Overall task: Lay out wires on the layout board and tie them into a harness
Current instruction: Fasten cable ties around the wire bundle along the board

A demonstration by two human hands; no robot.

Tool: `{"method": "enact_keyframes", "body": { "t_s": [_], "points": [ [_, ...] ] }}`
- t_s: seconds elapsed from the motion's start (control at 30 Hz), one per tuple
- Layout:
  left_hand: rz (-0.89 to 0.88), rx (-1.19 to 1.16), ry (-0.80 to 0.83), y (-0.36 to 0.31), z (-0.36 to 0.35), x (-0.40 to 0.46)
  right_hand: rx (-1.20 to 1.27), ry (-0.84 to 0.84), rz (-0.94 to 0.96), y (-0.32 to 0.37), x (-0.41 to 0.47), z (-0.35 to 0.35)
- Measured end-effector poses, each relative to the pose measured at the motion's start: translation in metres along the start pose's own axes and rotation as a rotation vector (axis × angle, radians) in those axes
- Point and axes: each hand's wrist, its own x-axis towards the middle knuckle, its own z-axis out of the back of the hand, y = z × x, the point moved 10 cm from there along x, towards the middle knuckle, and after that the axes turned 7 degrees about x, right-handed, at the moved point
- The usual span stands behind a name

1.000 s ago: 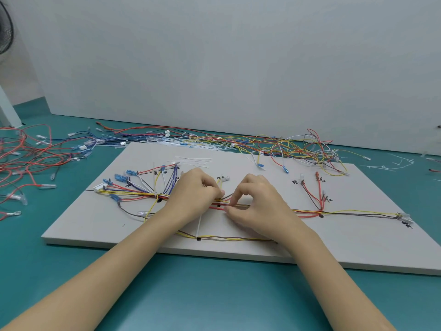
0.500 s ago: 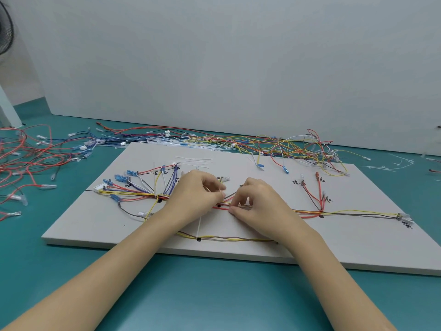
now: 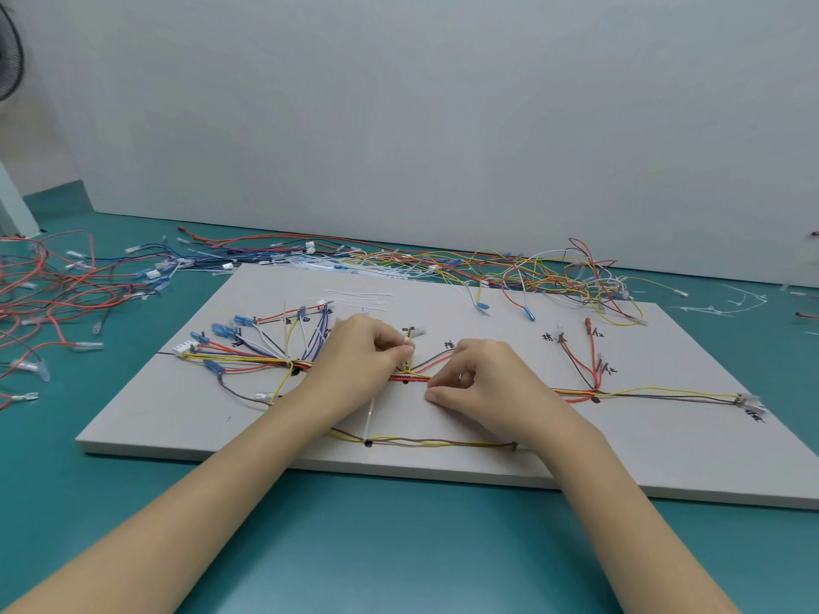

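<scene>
Left hand: the left hand [image 3: 360, 354] rests on the board with fingers curled, thumb and forefinger pinching a thin strand at the bundle's junction; which strand, I cannot tell.
Right hand: the right hand [image 3: 485, 383] lies just right of it, fingers curled, fingertips [image 3: 432, 395] pinching the red and yellow wire bundle [image 3: 410, 377] against the board.
Bundle: it runs left to right across the flat white rectangular layout board [image 3: 465, 463], fanning at the left into blue-capped terminals [image 3: 221, 331] and a small white plastic connector [image 3: 185, 347].
Right branch: red wires [image 3: 576, 365] rise toward the far edge; a yellow and a grey wire continue to the right end.
Near edge: a brown and yellow wire pair [image 3: 434, 441] lies along the board, crossed by a white cable tie [image 3: 370, 414].
Far side: loose multicoloured wires [image 3: 509, 263] are heaped beyond the board on the teal tabletop [image 3: 399, 547].
Left: tangled red wires [image 3: 48, 299] lie well apart from the board.
</scene>
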Motion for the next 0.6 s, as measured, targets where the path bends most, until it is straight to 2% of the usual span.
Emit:
{"method": "enact_keyframes", "body": {
  "t_s": [0.23,0.47,0.6],
  "points": [
    [-0.016,-0.067,-0.053,-0.001,0.009,-0.002,-0.165,-0.038,-0.020,0.014,-0.003,-0.002],
    [-0.049,-0.044,0.006,-0.007,0.007,-0.003,-0.295,-0.062,-0.069,0.020,-0.005,-0.004],
    [-0.084,-0.035,0.031,-0.012,0.008,-0.003,-0.178,-0.038,-0.118,0.009,-0.005,-0.004]
  ]
}}
